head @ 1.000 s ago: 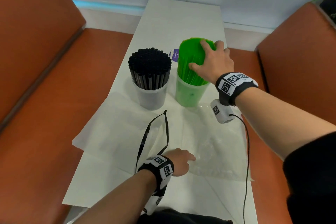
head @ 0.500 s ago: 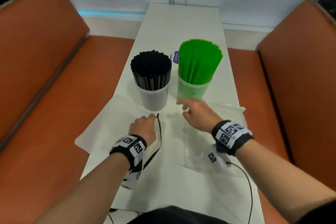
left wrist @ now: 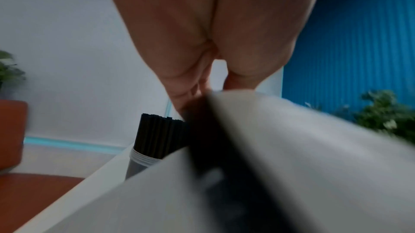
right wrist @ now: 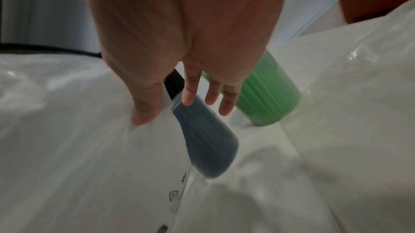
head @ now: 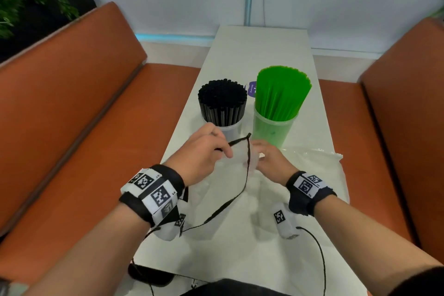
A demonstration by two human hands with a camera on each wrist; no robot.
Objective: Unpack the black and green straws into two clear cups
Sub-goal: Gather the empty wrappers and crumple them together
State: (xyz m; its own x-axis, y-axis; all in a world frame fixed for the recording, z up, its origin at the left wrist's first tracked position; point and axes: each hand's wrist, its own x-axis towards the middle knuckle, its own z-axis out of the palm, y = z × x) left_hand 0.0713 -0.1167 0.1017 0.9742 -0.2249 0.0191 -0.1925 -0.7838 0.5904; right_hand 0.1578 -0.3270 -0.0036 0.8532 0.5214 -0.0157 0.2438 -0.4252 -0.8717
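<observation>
On the white table (head: 262,50) stand two clear cups side by side: the left cup (head: 228,130) packed with black straws (head: 222,103), the right cup (head: 272,131) with green straws (head: 280,91). Two clear bags lie crumpled before them. My left hand (head: 201,154) now pinches the bag's black cord (head: 240,140), lifted since half a second ago; my right hand (head: 269,161) has come in, thumb against the plastic bag (head: 240,163), fingers loose. Far tabletop stays free; orange benches (head: 72,115) flank both edges.
</observation>
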